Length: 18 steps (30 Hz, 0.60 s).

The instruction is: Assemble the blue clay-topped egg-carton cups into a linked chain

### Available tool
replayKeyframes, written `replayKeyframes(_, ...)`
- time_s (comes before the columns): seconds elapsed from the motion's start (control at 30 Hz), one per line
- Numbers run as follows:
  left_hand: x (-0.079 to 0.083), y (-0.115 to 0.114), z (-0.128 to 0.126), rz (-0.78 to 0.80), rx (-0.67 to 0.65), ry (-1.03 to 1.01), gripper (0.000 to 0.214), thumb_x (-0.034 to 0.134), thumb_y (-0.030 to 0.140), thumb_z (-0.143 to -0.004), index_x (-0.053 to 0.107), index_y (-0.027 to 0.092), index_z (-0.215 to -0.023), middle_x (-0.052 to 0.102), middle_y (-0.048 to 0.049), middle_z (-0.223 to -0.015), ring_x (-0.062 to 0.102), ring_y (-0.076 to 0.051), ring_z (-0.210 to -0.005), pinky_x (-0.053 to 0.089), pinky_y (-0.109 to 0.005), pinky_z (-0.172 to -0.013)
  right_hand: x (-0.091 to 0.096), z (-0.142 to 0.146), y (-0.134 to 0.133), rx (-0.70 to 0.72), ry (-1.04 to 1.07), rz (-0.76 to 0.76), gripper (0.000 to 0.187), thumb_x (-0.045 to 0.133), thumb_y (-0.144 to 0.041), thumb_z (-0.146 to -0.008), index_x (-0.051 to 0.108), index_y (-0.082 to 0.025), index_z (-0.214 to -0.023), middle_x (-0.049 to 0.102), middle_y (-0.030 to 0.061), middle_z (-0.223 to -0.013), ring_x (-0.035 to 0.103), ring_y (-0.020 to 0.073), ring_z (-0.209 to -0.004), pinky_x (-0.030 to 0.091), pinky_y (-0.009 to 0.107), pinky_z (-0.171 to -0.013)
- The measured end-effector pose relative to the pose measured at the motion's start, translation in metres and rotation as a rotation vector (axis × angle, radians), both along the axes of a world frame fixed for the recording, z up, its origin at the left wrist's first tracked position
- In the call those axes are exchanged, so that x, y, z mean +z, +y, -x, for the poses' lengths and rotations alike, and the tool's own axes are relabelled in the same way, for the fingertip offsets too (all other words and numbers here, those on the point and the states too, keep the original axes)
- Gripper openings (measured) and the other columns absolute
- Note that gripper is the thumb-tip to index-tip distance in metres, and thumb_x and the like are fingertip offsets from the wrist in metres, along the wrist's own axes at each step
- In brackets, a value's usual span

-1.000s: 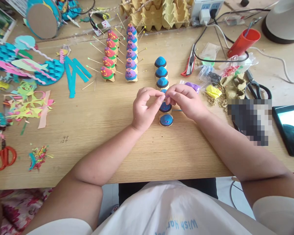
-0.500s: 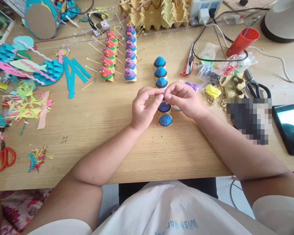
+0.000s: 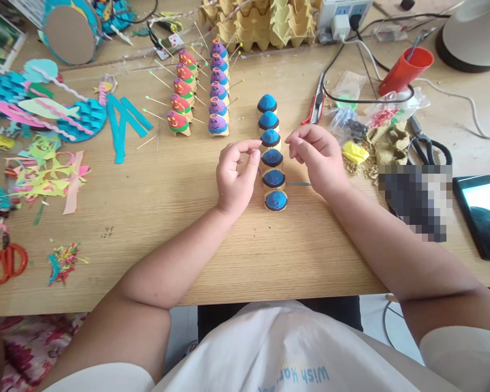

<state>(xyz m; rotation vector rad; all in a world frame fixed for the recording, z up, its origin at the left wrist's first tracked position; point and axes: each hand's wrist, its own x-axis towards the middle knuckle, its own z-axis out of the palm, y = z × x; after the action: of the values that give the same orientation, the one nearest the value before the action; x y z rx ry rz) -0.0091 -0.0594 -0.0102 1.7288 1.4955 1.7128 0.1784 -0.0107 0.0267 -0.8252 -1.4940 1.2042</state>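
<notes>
A row of several blue-topped egg-carton cups (image 3: pixel 273 158) runs away from me down the middle of the wooden table (image 3: pixel 155 207). My left hand (image 3: pixel 233 175) hovers just left of the row with its fingers curled and thumb against forefinger. My right hand (image 3: pixel 317 156) hovers just right of the row, fingertips pinched together. Whatever small bit either pinch holds is too tiny to make out. The nearest cups carry little purple faces.
Two rows of painted cups with pins (image 3: pixel 181 92) (image 3: pixel 219 90) stand behind at the left. Yellow clay (image 3: pixel 354 153), plastic bags, black scissors (image 3: pixel 429 150), a phone (image 3: pixel 479 215) and a red cup (image 3: pixel 404 71) lie right. Paper cuttings and red scissors (image 3: pixel 6 262) lie left.
My hands, pinched together over the row before, have drawn apart to either side, uncovering the middle cup. The purple clay lump is now hidden behind my right hand.
</notes>
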Motion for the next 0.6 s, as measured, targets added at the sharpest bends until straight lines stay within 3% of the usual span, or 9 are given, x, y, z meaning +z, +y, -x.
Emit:
replayKeyframes(0.2, 0.002, 0.003, 0.006, 0.011, 0.105, 0.164, 0.005, 0.070, 0.028, -0.099, 0.070, 0.027, -0.103, 0.075, -0.0027, -0.109, 0.065, -0.023, -0.112, 0.045, -0.042, -0.110, -0.011, -0.003, 0.004, -0.178, -0.117, -0.207, 0.032, 0.073, -0.057, -0.096, 0.070, -0.025, -0.089, 0.059, 0.0025, -0.076, 0.060, 0.0205, -0.081, 0.056, 0.036, -0.075)
replayKeyframes(0.33, 0.002, 0.004, 0.009, 0.055, 0.139, 0.281, 0.014, 0.074, 0.018, -0.092, 0.074, 0.028, -0.102, 0.073, -0.0032, -0.105, 0.063, -0.025, -0.110, 0.044, -0.044, -0.107, -0.013, -0.004, 0.004, -0.243, -0.241, -0.323, 0.024, 0.066, -0.047, -0.101, 0.073, -0.025, -0.094, 0.062, 0.0025, -0.079, 0.056, 0.0193, -0.078, 0.052, 0.037, -0.080)
replayKeyframes(0.47, 0.007, 0.002, 0.012, 0.231, 0.164, 0.438, 0.016, 0.083, 0.018, -0.084, 0.080, 0.028, -0.096, 0.069, -0.0061, -0.101, 0.059, -0.029, -0.107, 0.045, -0.047, -0.105, -0.012, -0.005, 0.005, -0.280, -0.291, -0.365, 0.015, 0.063, -0.034, -0.100, 0.072, -0.023, -0.094, 0.061, 0.0007, -0.077, 0.055, 0.0176, -0.075, 0.047, 0.036, -0.078)
replayKeyframes(0.6, 0.023, 0.000, 0.018, 0.425, 0.096, 0.560, 0.019, 0.079, 0.022, -0.089, 0.082, 0.030, -0.105, 0.070, -0.0074, -0.114, 0.058, -0.030, -0.116, 0.046, -0.047, -0.108, -0.011, -0.006, 0.006, -0.285, -0.331, -0.392, 0.012, 0.060, -0.028, -0.097, 0.070, -0.022, -0.094, 0.061, 0.0003, -0.077, 0.056, 0.0173, -0.075, 0.046, 0.035, -0.076)
